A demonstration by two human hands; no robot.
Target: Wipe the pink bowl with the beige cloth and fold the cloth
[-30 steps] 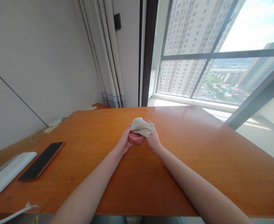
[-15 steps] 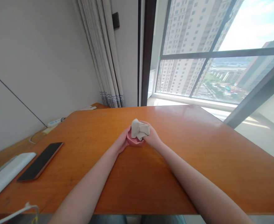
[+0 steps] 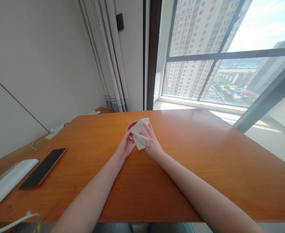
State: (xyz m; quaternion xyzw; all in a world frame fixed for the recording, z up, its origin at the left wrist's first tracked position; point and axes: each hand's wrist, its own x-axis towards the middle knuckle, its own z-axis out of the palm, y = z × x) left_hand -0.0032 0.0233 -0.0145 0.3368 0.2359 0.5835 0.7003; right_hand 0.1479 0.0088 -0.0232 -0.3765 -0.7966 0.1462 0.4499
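Observation:
Near the middle of the wooden table point(image 3: 103, 136), my left hand point(image 3: 126, 145) grips a pink bowl-like object point(image 3: 130, 127) by its left side. The pink thing is tilted, and most of it is hidden behind a light grey cloth point(image 3: 140, 133). My right hand point(image 3: 154, 142) is closed on that cloth, its fingers spread over the front and pressing it against the right side of the pink object. One corner of the cloth hangs down between my hands.
To the left lies a dark flat phone-like slab point(image 3: 44, 168), beside a white device point(image 3: 11, 179). A white cable point(image 3: 18, 221) crosses the near left corner. A power strip point(image 3: 57, 127) sits by the wall, and a large window point(image 3: 205, 74) stands beyond the table.
My left hand has tipped the pink object up and slightly left. The bunched cloth has been drawn out of its opening and spread over its right side by my right hand.

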